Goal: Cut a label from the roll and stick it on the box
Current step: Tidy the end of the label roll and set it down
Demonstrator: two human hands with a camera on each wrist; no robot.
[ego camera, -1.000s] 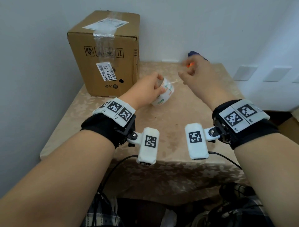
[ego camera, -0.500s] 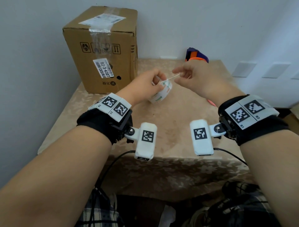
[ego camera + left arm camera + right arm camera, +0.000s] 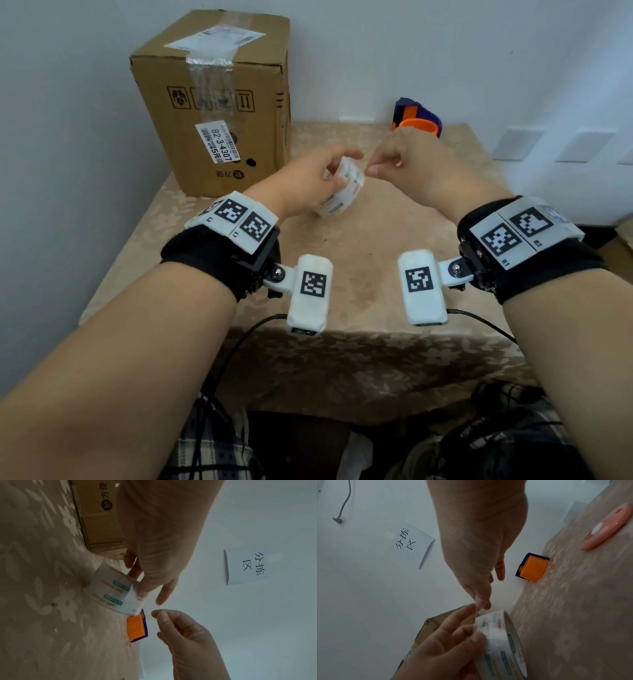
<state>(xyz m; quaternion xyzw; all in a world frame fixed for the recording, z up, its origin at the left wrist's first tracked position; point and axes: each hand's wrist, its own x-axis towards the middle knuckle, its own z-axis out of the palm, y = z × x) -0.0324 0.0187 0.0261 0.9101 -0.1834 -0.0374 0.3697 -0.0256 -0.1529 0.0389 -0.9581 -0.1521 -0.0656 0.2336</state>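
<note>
In the head view my left hand [image 3: 337, 171] grips a white roll [image 3: 342, 200] of labels printed in green and orange, held just above the table. My right hand [image 3: 374, 167] pinches the clear free end of the strip between thumb and forefinger, close to the roll. The right wrist view shows that strip end [image 3: 476, 613] rising from the roll [image 3: 498, 642] to my right hand [image 3: 482, 603]. The brown cardboard box [image 3: 219, 102] stands upright at the back left, taped on top, with a white sticker on its front.
An orange and blue dispenser [image 3: 416, 118] sits at the table's back edge by the wall. A pink cutter [image 3: 607, 527] lies on the beige patterned tablecloth [image 3: 376, 253] to the right. A paper note [image 3: 412, 545] hangs on the wall.
My right hand has come back left from near the dispenser to right beside the roll, so the stretched strip between the hands is now very short. The left hand keeps its grip.
</note>
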